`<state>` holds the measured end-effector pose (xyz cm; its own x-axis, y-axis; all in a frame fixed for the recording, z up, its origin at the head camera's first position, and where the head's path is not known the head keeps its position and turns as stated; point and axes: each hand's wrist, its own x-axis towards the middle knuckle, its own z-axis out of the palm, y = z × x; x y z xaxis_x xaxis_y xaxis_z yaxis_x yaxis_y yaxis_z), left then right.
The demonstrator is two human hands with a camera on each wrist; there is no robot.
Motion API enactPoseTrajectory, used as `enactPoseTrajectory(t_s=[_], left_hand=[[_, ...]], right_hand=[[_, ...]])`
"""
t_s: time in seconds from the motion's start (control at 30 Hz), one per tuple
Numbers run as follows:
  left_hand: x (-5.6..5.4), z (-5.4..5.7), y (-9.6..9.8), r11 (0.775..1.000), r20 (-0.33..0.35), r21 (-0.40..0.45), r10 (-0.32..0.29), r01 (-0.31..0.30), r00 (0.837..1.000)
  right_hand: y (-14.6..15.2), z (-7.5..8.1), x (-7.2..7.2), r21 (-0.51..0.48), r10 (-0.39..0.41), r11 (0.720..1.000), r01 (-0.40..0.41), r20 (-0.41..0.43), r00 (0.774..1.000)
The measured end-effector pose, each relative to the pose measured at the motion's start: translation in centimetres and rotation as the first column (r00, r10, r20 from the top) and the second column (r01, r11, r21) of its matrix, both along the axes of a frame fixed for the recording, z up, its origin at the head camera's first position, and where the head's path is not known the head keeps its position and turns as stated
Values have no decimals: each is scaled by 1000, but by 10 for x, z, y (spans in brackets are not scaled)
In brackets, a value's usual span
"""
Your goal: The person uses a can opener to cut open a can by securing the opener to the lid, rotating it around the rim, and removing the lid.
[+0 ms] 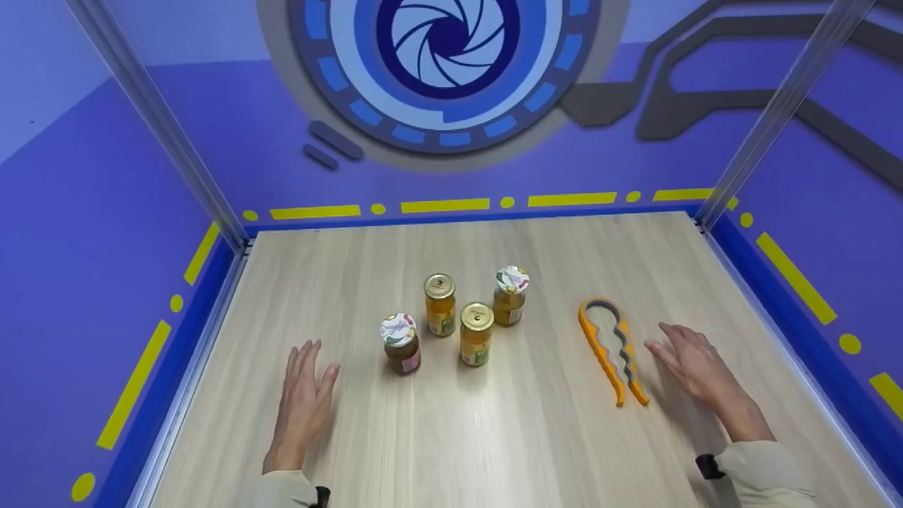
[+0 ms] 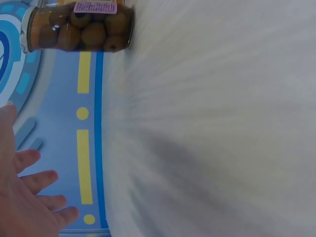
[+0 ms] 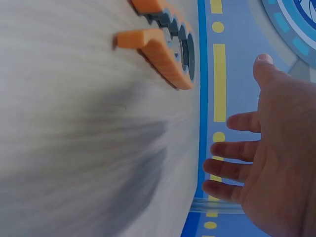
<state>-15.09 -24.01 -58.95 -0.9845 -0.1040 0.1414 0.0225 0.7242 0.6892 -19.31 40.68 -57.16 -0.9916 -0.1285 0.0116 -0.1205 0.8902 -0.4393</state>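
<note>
My left hand [image 1: 305, 398] hovers over the table's left side, fingers extended, holding nothing. Nearest to it stands a jar with a patterned white lid [image 1: 402, 349]; in the left wrist view this jar [image 2: 81, 29] shows round, olive-like contents. Two gold-lidded jars [image 1: 441, 307] [image 1: 476, 335] and another jar with a patterned lid [image 1: 509, 296] stand upright beside it. An orange jar opener [image 1: 607, 353] with grey toothed inner edges lies flat to their right. Just right of the opener is my right hand [image 1: 698, 367], empty, its fingers [image 3: 237, 150] extended and apart from the tool.
The light wooden table [image 1: 353, 437] is bounded by a blue back wall [image 1: 465, 190] and side walls, with metal posts at the far corners. Each wrist carries a black strap piece at the sleeve.
</note>
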Motion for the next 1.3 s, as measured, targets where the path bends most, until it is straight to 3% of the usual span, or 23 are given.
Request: enactPoseTrajectory(t_s=[0.23,0.37,0.57,0.73,0.93,1.1,1.3], left_hand=[[-3,-6,17,993,17,116,8,-10,1000],[-6,-9,30,971,29,240,8,-15,1000],[-11,-13,49,913,21,407,13,-21,1000],[-15,-17,61,829,5,559,34,-31,999],[-16,-21,76,800,32,595,65,-72,997],[-19,-22,85,739,31,669,77,-77,997],[-24,-25,95,708,4,706,27,-22,1000]], right_hand=[[-12,-9,4,9,-10,1000,10,-4,1000],[-21,-12,7,16,-40,999,41,-26,999],[-37,-19,10,23,-128,991,128,-21,992],[-52,-22,14,-9,-236,972,236,-31,971],[-68,-28,16,-11,-312,950,313,23,950],[-76,-35,16,23,-341,940,340,60,938],[-87,-41,15,42,-348,937,347,32,937]])
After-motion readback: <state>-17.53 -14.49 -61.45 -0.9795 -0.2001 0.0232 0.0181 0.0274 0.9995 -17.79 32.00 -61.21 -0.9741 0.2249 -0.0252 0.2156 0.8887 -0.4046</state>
